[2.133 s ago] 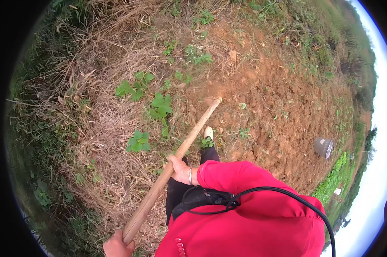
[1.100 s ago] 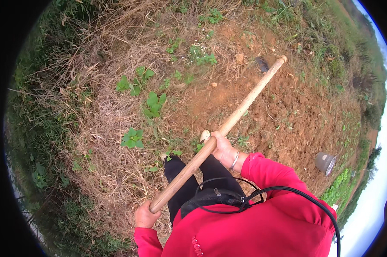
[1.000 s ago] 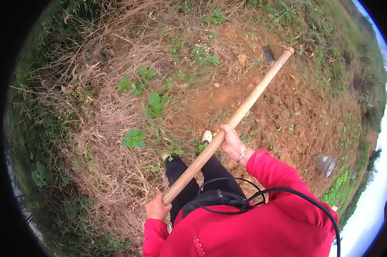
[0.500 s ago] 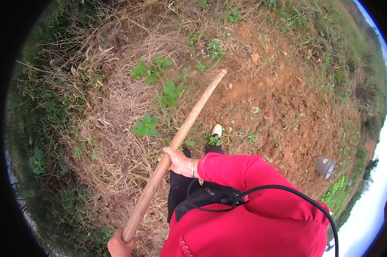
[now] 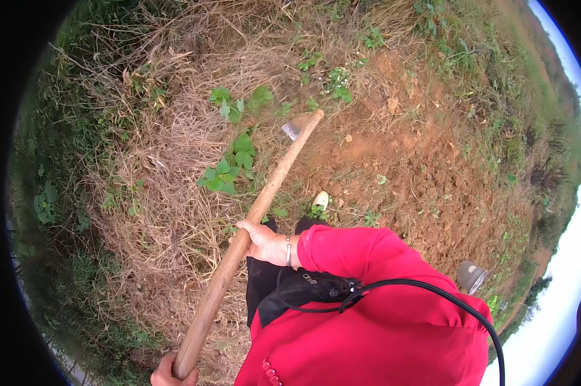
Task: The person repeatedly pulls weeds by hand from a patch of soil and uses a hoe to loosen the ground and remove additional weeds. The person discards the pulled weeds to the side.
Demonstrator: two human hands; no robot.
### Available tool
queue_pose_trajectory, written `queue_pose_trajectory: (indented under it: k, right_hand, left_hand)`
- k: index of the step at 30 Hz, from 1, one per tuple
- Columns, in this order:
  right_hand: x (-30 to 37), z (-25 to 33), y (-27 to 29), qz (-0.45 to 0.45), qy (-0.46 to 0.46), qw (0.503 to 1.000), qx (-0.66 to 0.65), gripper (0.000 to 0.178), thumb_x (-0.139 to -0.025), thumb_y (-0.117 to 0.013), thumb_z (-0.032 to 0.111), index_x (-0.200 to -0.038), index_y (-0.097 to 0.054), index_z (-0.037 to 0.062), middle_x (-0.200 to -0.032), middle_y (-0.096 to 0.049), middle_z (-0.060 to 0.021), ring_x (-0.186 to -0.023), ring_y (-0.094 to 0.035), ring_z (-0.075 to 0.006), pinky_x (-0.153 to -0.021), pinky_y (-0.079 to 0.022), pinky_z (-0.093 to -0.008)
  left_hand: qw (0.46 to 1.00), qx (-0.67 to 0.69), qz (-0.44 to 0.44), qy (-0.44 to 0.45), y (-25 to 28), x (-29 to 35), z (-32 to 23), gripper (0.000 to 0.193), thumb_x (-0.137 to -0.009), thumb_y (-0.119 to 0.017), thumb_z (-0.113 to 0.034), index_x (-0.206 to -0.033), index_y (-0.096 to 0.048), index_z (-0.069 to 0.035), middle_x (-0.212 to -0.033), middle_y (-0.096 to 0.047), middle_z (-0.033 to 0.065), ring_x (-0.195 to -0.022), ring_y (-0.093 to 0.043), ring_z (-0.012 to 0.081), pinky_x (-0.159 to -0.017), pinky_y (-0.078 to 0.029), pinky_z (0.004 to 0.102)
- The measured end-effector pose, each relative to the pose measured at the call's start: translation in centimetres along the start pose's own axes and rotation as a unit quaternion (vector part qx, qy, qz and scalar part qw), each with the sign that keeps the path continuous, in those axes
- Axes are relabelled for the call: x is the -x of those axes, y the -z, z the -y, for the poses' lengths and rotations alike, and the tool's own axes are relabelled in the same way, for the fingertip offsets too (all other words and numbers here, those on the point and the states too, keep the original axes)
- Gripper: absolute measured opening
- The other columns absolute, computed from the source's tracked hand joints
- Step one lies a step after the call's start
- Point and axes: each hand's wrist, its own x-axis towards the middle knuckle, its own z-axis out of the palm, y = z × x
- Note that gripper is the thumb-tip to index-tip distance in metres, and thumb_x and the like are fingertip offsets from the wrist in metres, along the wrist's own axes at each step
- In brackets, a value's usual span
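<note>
A hoe with a long pale wooden handle slants across the view from lower left to upper middle. My right hand, with a bracelet at the wrist, is wrapped round the handle near its middle. At the lower edge, my left hand grips the butt end and is partly cut off by the frame. The grey metal hoe blade points left from the far end, among dry grass and green leafy plants. Whether the blade touches the ground I cannot tell.
Bare reddish soil lies to the right, dry straw to the left. A light shoe stands just beyond my right forearm. A greyish container sits at the right. Dense green weeds line the left side.
The hoe's far end has shifted slightly left and nearer, and its blade now shows. Leaves close to it have moved. Both hands keep their hold on the handle.
</note>
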Motion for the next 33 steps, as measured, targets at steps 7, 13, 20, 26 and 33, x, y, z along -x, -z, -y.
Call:
queue_pose_trajectory:
  k: [7, 13, 20, 26, 33]
  right_hand:
    - [3.7, 12.0, 9.4, -0.198, 0.226, 0.953, -0.035, 0.027, -0.083, -0.058, 0.018, -0.099, -0.045, 0.002, -0.085, -0.055, -0.013, -0.075, -0.059, -0.0294, -0.07, -0.052, -0.045]
    - [3.5, 19.2, 17.3, -0.25, 0.338, 0.906, -0.043, 0.022, -0.08, -0.06, 0.017, -0.09, -0.047, 0.0027, -0.073, -0.053, -0.0113, -0.064, -0.056, -0.0257, -0.062, -0.051, -0.0407]
    - [-4.4, 7.7, 10.9, -0.241, 0.207, 0.941, -0.115, 0.031, -0.086, -0.055, 0.023, -0.108, -0.045, 0.0042, -0.09, -0.054, -0.0145, -0.074, -0.057, -0.0291, -0.067, -0.05, -0.0456]
    - [-1.8, 12.0, 9.2, -0.157, 0.189, 0.961, -0.125, 0.035, -0.088, -0.053, 0.026, -0.111, -0.042, 0.0017, -0.092, -0.054, -0.0139, -0.084, -0.055, -0.029, -0.075, -0.049, -0.0472]
    - [0.2, 13.3, 9.7, -0.08, 0.186, 0.979, 0.024, 0.028, -0.088, -0.056, 0.025, -0.104, -0.05, 0.0037, -0.092, -0.059, -0.0114, -0.083, -0.061, -0.0263, -0.073, -0.051, -0.0445]
  left_hand:
    - [0.98, 0.109, 0.047, -0.16, -13.9, -12.7, -5.0, 0.038, -0.062, -0.075, -0.022, -0.094, -0.06, -0.009, -0.077, -0.065, 0.0152, -0.072, -0.065, 0.0317, -0.066, -0.051, 0.0401]
    - [0.96, 0.011, 0.181, -0.212, -18.2, -14.5, -14.7, 0.038, -0.072, -0.066, -0.029, -0.104, -0.055, -0.012, -0.078, -0.065, 0.0167, -0.074, -0.063, 0.0363, -0.069, -0.049, 0.0448]
    - [0.976, -0.065, 0.083, -0.19, -8.0, -11.8, -5.5, 0.036, -0.069, -0.068, -0.023, -0.099, -0.058, -0.007, -0.07, -0.063, 0.0178, -0.066, -0.063, 0.0343, -0.061, -0.051, 0.0422]
    - [0.967, -0.073, 0.025, -0.243, -1.7, -11.1, -9.6, 0.042, -0.066, -0.072, -0.022, -0.102, -0.058, -0.006, -0.073, -0.063, 0.0165, -0.065, -0.062, 0.034, -0.061, -0.05, 0.0419]
    - [0.964, -0.182, -0.04, -0.191, -3.0, -11.7, -11.5, 0.036, -0.061, -0.072, -0.016, -0.092, -0.056, -0.005, -0.074, -0.061, 0.0148, -0.068, -0.061, 0.0325, -0.062, -0.05, 0.0402]
